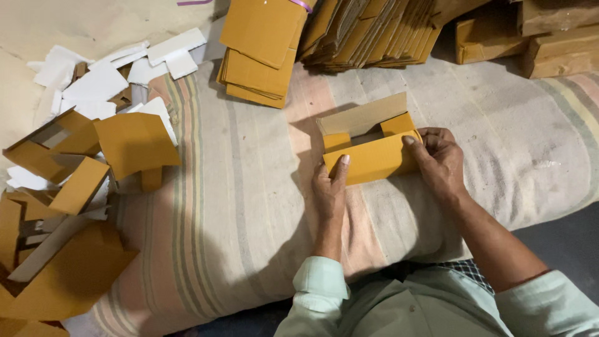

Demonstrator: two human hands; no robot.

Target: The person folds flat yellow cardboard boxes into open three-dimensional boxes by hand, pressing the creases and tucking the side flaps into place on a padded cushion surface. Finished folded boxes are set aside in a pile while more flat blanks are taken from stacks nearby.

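Both the left hand (329, 187) and the right hand (437, 159) clamp fingers on a half-folded yellow carton (369, 150); beyond the carton lie flat blank stacks (259, 56), with folded cartons (81, 168) well to its left.

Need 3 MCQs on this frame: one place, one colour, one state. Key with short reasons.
1. Where is the stack of flat cartons?
A. On the striped cloth, beyond the hands
B. In the person's lap
C. Under the left hand

2. What colour is the outside of the box?
A. Blue
B. Mustard yellow
C. Black

3. What state is the box in?
A. Crushed flat
B. Taped shut
C. Partly folded, top flap open

Key: 1 A, the stack lies at the cloth's far edge. 2 B, its front panel is yellow. 3 C, the left hand and right hand grip its ends and the flap stands up.
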